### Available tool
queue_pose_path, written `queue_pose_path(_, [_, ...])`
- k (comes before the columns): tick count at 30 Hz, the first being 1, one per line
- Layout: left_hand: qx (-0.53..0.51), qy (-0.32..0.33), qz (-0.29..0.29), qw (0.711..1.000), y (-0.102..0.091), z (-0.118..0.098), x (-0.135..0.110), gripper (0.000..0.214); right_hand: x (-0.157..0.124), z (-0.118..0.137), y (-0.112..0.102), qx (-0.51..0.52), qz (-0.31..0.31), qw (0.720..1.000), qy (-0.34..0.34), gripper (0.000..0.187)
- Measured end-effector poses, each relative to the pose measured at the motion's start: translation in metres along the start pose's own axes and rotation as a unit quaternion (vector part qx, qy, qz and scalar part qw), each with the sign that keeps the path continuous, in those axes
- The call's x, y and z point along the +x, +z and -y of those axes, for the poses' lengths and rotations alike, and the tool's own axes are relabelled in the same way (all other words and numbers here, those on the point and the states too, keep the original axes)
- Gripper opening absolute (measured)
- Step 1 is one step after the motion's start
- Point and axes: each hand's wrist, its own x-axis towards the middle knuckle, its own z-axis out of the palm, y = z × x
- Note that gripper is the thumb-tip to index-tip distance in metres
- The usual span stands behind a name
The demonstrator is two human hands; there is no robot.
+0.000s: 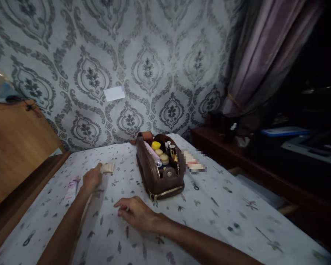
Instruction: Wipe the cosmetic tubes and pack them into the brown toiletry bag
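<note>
My left hand (92, 178) reaches forward over the patterned bedsheet (209, 217), its fingers closed on a small beige packet (107, 168). A pale tube (72, 188) lies just left of that wrist. My right hand (136, 212) rests palm down on the sheet, fingers loosely curled, holding nothing that I can see. Just beyond it stands an open brown leather toiletry bag (154, 173), packed with several small bottles and jars, one with a yellow cap (156, 145).
A blurred flat packet (193, 162) lies right of the bag. A wooden headboard (13, 147) runs along the left. Patterned wallpaper with a white card (114, 93) is behind. A curtain (253, 62) and dark low furniture (264, 169) stand at right.
</note>
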Motion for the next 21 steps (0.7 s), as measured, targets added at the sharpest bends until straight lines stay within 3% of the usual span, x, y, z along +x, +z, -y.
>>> queue_pose_path(4, [0.025, 0.009, 0.003, 1.000, 0.003, 0.006, 0.005, 0.051, 0.006, -0.021, 0.021, 0.247, -0.022, 0.964, 0.095, 0.031])
queue_pose_path(7, [0.019, 0.021, 0.035, 0.999, 0.005, 0.012, 0.014, 0.057, 0.006, -0.030, 0.026, 0.352, -0.035, 0.930, 0.098, 0.037])
queue_pose_path(14, [0.021, 0.025, 0.026, 0.999, -0.001, 0.005, 0.019, 0.046, 0.009, -0.035, 0.024, 0.446, -0.066, 0.889, 0.079, 0.067])
queue_pose_path(17, [0.009, 0.031, 0.000, 0.999, -0.002, 0.007, 0.005, 0.042, 0.008, -0.034, 0.022, 0.480, -0.078, 0.870, 0.078, 0.068])
queue_pose_path(21, [-0.104, 0.088, -0.038, 0.990, 0.000, 0.013, -0.031, 0.041, 0.007, -0.031, 0.020, 0.516, -0.092, 0.845, 0.109, 0.073])
